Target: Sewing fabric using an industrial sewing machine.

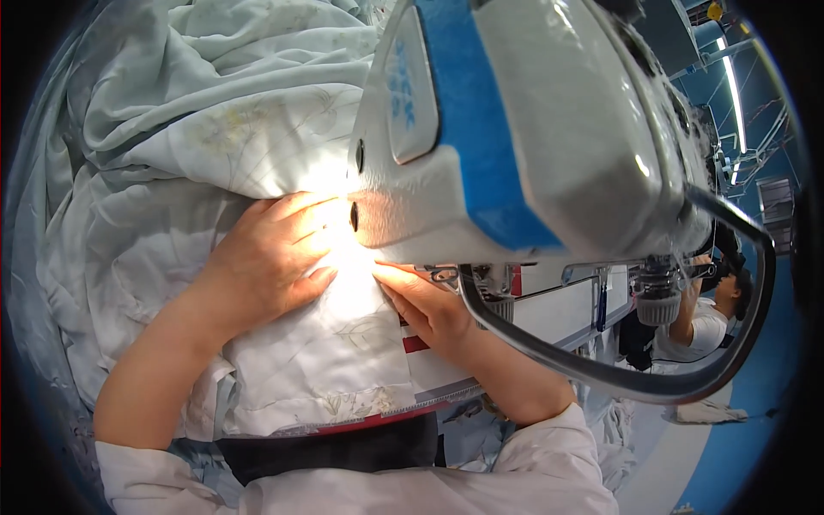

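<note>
White fabric with a pale floral print (318, 369) lies under the head of a white and blue sewing machine (506, 112). My left hand (270, 262) rests on it, palm down, fingers stretched out and thumb apart, beside the machine's lit working spot. On the other side, my right hand (429, 309) has its fingers pressed together at the fabric's right edge, tips by the bright spot. Glare washes out those fingertips, and the machine head hides the needle area.
Pale green fabric (215, 51) is heaped at the far left. A bent dark metal bar (601, 373) curves out from the machine on the right. Behind it, another person (699, 330) in a white top sits at the far right. A lit tube lamp (731, 90) hangs beyond.
</note>
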